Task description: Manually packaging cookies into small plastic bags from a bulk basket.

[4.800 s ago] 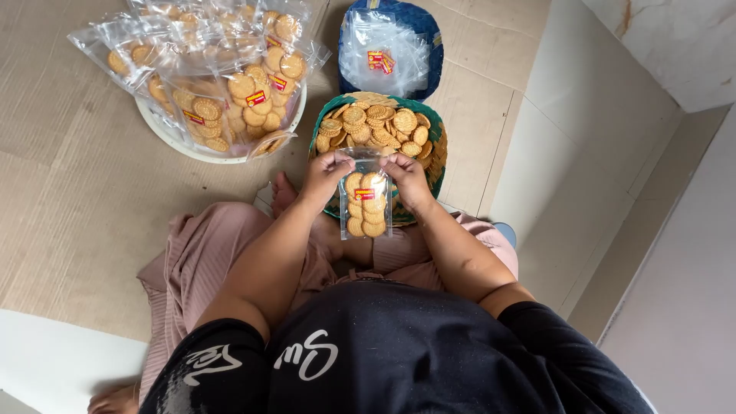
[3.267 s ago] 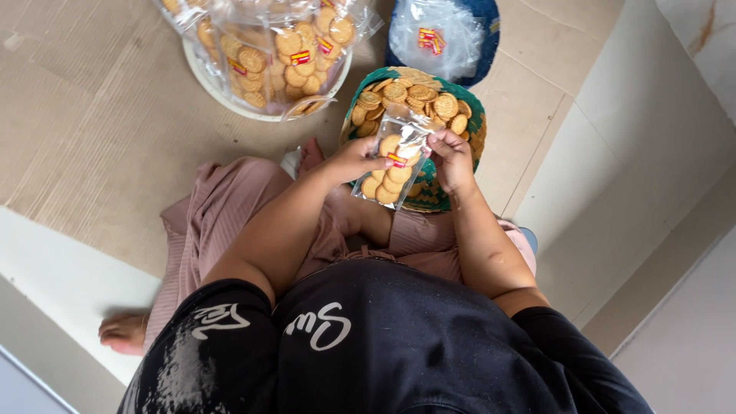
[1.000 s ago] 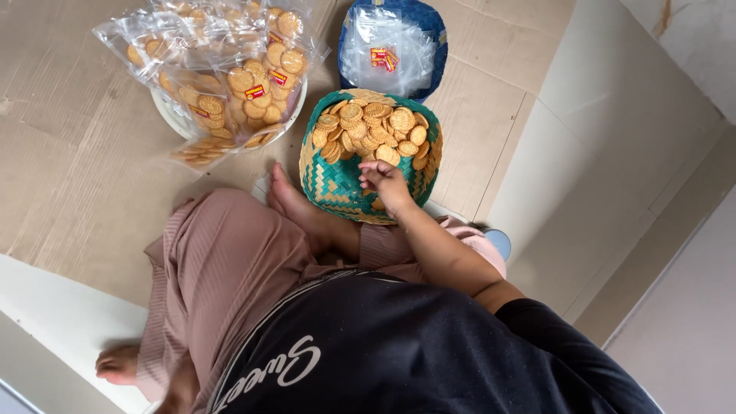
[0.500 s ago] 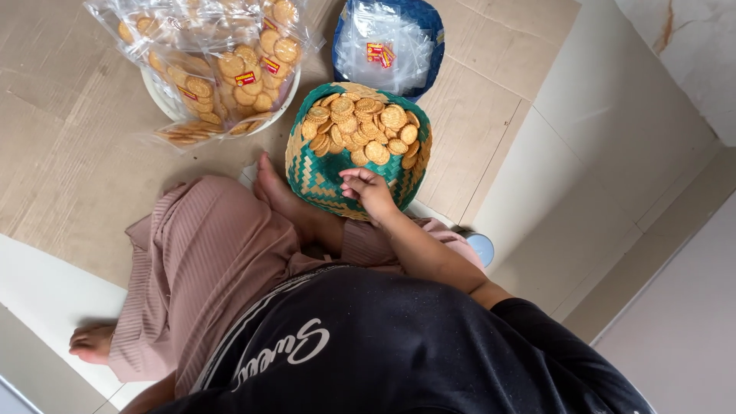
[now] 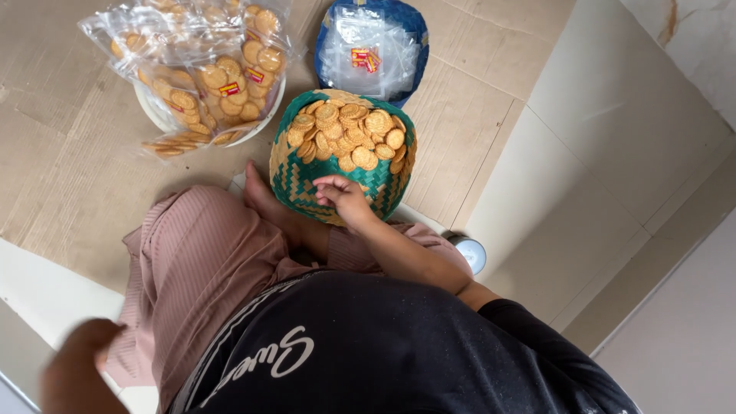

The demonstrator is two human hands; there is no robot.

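A green and tan woven basket (image 5: 295, 180) heaped with round golden biscuits (image 5: 349, 134) stands on the floor in front of my crossed legs. My right hand (image 5: 345, 198) rests at the basket's near rim with its fingers curled; whether it holds a biscuit is hidden. My left hand (image 5: 77, 368) is a blurred shape at the lower left, beside my hip, far from the basket, and its grip cannot be made out. My bare foot (image 5: 264, 201) touches the basket's left side.
A white bowl (image 5: 149, 115) at the upper left is piled with sealed clear bags of biscuits (image 5: 218, 77). A blue basket (image 5: 412, 23) behind holds empty clear bags (image 5: 368, 54). Flattened cardboard (image 5: 61, 176) covers the floor. A small white round object (image 5: 469, 254) lies by my right knee.
The filled bag that both hands held over the basket is gone from them. My left hand has dropped back to the lower left. My right hand has slid from the biscuits to the near rim.
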